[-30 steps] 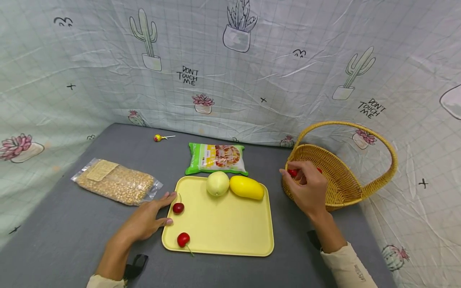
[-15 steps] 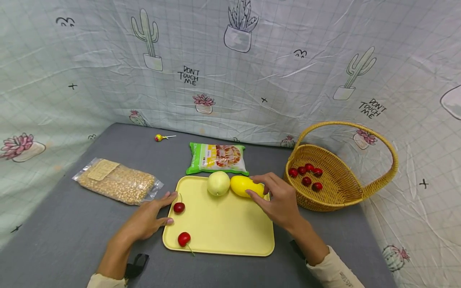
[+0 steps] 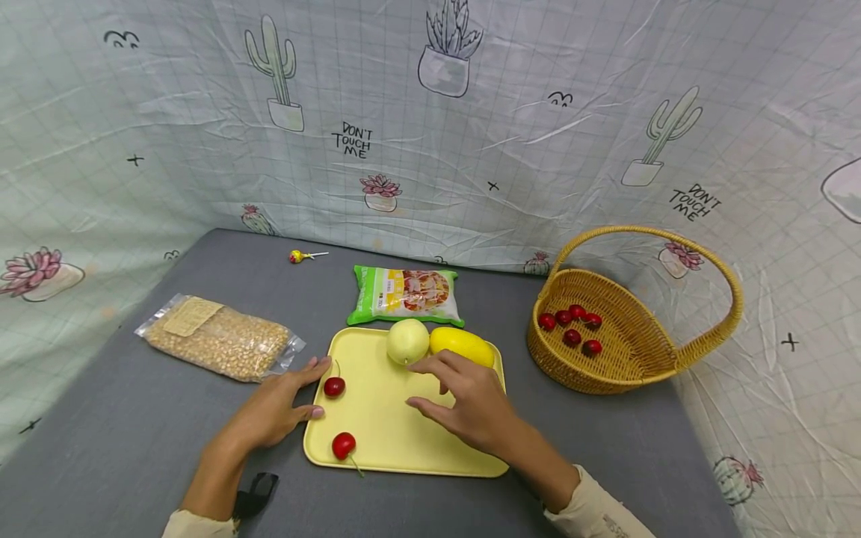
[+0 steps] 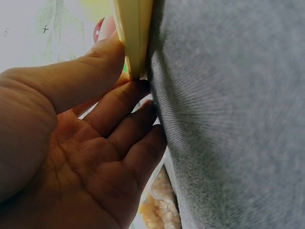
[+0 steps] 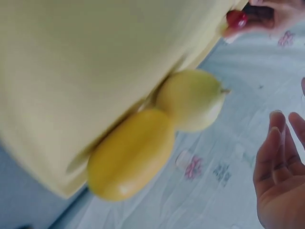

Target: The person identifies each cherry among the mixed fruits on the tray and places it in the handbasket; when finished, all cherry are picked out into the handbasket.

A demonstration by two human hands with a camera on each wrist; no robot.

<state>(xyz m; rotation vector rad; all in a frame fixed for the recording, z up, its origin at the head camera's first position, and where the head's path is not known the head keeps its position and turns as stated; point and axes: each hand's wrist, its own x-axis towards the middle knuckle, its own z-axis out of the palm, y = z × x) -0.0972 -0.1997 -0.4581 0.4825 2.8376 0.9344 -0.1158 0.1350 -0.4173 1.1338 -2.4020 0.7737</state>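
My left hand (image 3: 272,407) rests at the left edge of the yellow tray (image 3: 410,426); its thumb and index finger touch the rim apart from each other. In the left wrist view, the thumb (image 4: 90,71) lies against the rim while the other fingers reach down to the cloth. Over the tray's right half, my right hand (image 3: 471,400) has thumb and fingers spread, with nothing between them. Two red cherries, an upper one (image 3: 334,386) and a lower one (image 3: 344,446), lie on the tray's left side. A pale green round fruit (image 3: 407,341) and a yellow mango (image 3: 463,345) sit along its far edge.
A wicker basket (image 3: 639,359) with several cherries (image 3: 572,338) stands on the right. Behind the tray lies a green-and-white food packet (image 3: 406,294). A bag of corn kernels (image 3: 222,340) and a lollipop (image 3: 306,256) are on the left. A printed curtain (image 3: 430,149) hangs behind.
My right hand let go of a cherry in the basket, came left past the mango and now hovers over the tray. My left hand stays at the tray's edge.
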